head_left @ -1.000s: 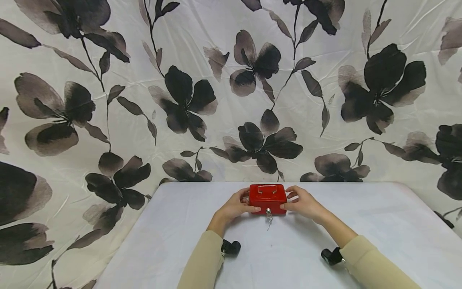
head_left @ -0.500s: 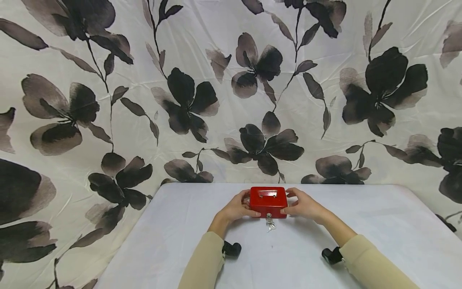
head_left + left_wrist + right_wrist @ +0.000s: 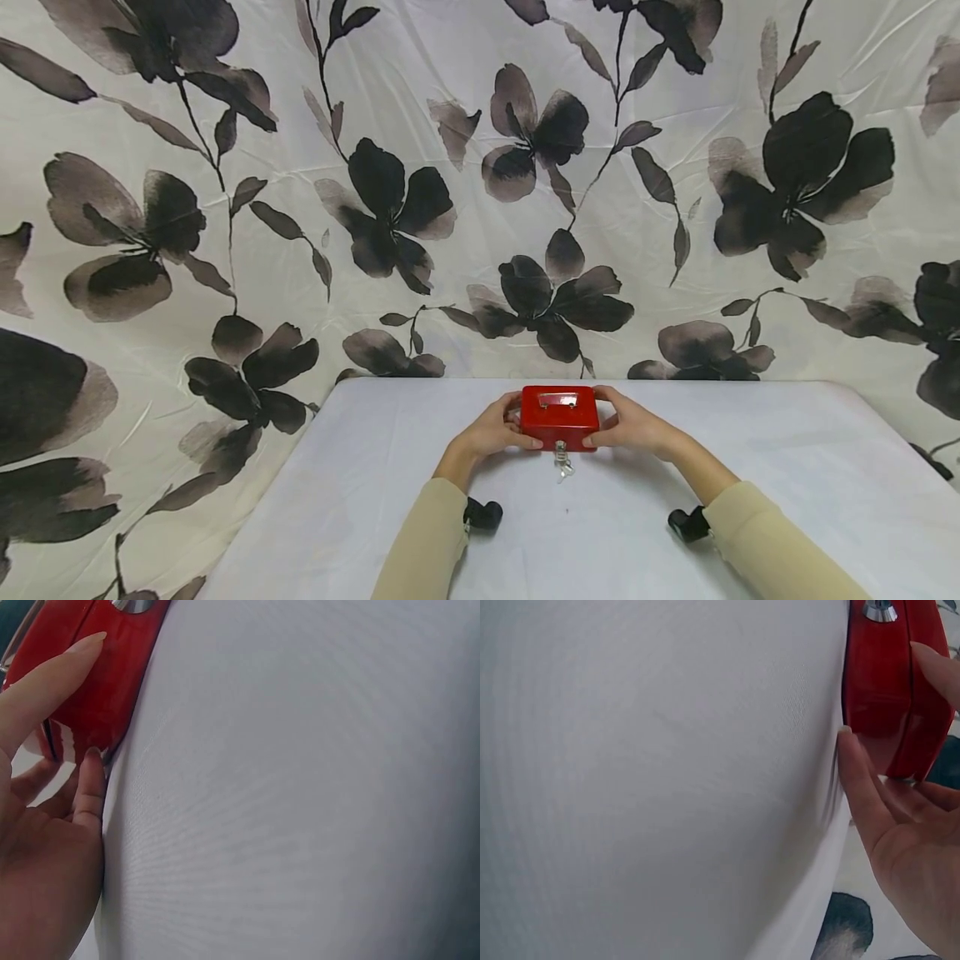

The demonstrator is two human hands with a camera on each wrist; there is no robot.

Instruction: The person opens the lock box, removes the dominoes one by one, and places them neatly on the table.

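Observation:
A small red cash box (image 3: 559,427) stands on the white table in the head view, a wire handle on its lid (image 3: 558,407). Keys (image 3: 563,468) hang from the silver lock on its front. My left hand (image 3: 486,433) grips the left side, thumb on the front face and fingers at the side; the left wrist view shows the little finger low by the tabletop. My right hand (image 3: 636,429) grips the right side. In the right wrist view its thumb lies by the lid seam of the box (image 3: 881,682), and another fingertip touches near the bottom edge.
The white-covered table (image 3: 360,467) ends just behind the box. A pale cloth with dark flowers (image 3: 465,208) hangs behind it. Black wrist cameras sit on both wrists, the left camera (image 3: 483,515) and the right camera (image 3: 687,525) close to the tabletop.
The box has shifted slightly toward me, and its handle looks flatter against the lid. The keys have swung a little. My right fingers have come closer around the box's side.

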